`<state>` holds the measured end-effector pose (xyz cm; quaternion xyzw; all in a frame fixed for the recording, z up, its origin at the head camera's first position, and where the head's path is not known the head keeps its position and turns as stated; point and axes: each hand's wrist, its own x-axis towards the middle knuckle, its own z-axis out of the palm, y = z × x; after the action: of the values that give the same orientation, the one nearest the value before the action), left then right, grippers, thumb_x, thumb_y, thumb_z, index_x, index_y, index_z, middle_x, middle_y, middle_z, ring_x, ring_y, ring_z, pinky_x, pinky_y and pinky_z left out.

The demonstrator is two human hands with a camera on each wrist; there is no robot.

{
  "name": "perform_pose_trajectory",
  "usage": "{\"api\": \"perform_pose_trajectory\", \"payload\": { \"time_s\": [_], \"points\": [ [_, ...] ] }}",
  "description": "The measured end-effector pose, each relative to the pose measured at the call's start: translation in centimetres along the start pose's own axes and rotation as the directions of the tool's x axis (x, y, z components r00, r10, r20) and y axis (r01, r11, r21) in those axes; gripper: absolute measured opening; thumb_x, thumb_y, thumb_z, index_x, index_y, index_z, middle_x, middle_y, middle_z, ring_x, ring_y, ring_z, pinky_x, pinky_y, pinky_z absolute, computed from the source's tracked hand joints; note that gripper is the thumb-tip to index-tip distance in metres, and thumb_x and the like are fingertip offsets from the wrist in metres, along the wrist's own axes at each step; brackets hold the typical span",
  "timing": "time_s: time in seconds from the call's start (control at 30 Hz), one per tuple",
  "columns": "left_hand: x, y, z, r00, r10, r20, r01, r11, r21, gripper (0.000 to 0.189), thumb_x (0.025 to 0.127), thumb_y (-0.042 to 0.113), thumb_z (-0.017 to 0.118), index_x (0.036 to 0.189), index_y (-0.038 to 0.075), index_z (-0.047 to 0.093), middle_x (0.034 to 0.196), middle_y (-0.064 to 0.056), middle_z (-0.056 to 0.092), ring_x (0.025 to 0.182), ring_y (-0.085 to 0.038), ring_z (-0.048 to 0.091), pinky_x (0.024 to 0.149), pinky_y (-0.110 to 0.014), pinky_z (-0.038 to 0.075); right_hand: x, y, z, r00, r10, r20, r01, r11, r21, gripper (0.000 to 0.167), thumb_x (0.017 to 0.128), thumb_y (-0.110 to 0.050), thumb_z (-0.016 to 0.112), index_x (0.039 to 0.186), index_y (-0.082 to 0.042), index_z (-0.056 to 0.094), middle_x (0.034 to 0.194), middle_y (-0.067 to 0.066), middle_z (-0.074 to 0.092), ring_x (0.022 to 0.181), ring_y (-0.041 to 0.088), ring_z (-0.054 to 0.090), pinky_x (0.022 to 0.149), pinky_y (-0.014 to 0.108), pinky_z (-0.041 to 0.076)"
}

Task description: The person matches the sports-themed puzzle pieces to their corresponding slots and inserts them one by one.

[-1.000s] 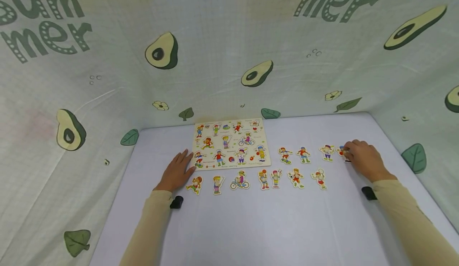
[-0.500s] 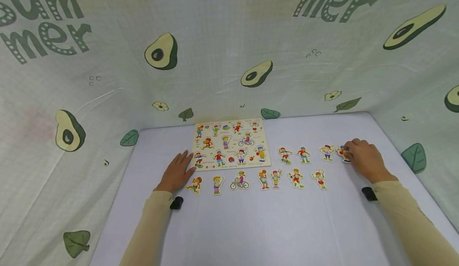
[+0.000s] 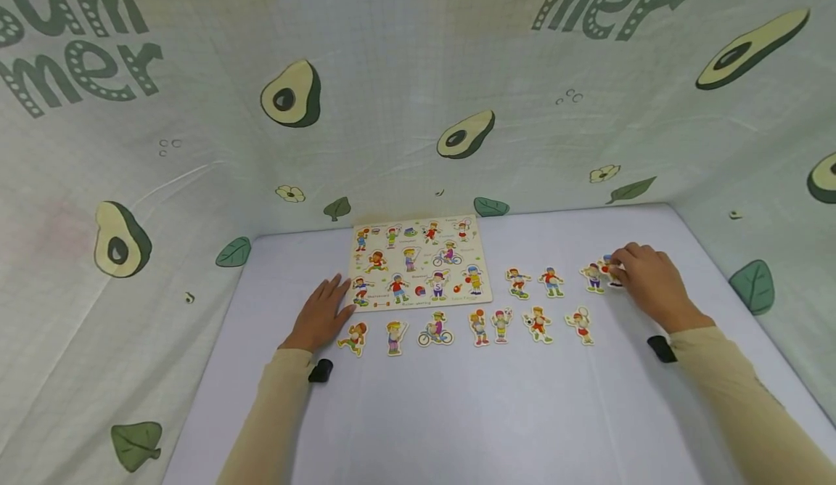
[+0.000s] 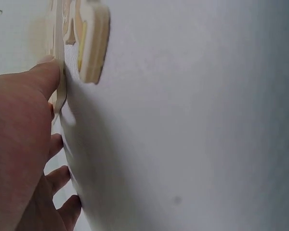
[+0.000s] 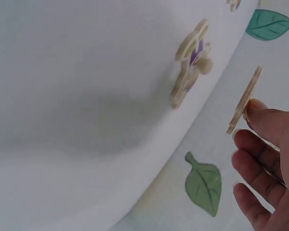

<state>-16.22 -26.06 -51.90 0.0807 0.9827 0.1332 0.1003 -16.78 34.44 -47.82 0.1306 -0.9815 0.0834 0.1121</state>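
Observation:
My right hand (image 3: 653, 282) pinches a knobbed wooden puzzle piece (image 3: 610, 273), a figure with a blue cap and a red ball. The right wrist view shows this piece edge-on between thumb and forefinger, raised off the table; the figure piece with purple clothing (image 5: 195, 57) lies close by. At the back left, my left hand (image 3: 321, 314) rests against the left edge and near corner of the puzzle board (image 3: 472, 258), fingers spread. In the left wrist view the thumb touches the board's edge, beside a thick wooden piece (image 4: 97, 48).
In front of the board lies a row of figure pieces, among them a cyclist (image 3: 435, 329), a footballer (image 3: 538, 324) and a tennis player (image 3: 580, 325). To its right are a skateboarder (image 3: 518, 282) and a roller skater (image 3: 551, 282). A printed cloth (image 3: 379, 107) hangs behind the table.
My right hand has lifted the puzzle piece off the table and moved a little to the left with it, toward the purple-clothed piece. The left hand stays at the board.

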Motion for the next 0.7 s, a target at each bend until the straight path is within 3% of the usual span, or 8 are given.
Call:
{"api": "perform_pose_trajectory", "payload": {
  "time_s": [0.33,0.7],
  "points": [
    [0.1,0.0,0.2,1.000,-0.009,-0.001,0.009,1.000,-0.010,0.068,0.111,0.034,0.055,0.167,0.005,0.030,0.175,-0.021,0.019,0.160,-0.048,0.014,0.130,-0.061,0.015,1.5,-4.8,-0.5,0.989,-0.135,-0.058,0.135,0.991,-0.005,0.018,0.093,-0.005,0.079,0.105,0.005,0.069,0.103,0.018,0.068,0.099,0.041,0.064,0.091,0.063,0.051],
    [0.0,0.2,0.0,1.000,-0.020,0.000,0.020,0.999,-0.030,0.068,0.111,0.033,0.057,0.167,0.005,0.030,0.175,-0.021,0.019,0.160,-0.048,0.013,0.130,-0.062,0.015,2.7,-8.5,0.9,0.973,-0.227,-0.043,0.226,0.974,-0.030,0.016,0.096,-0.010,0.078,0.106,0.000,0.070,0.102,0.012,0.067,0.101,0.034,0.065,0.096,0.055,0.053]
  ]
}}
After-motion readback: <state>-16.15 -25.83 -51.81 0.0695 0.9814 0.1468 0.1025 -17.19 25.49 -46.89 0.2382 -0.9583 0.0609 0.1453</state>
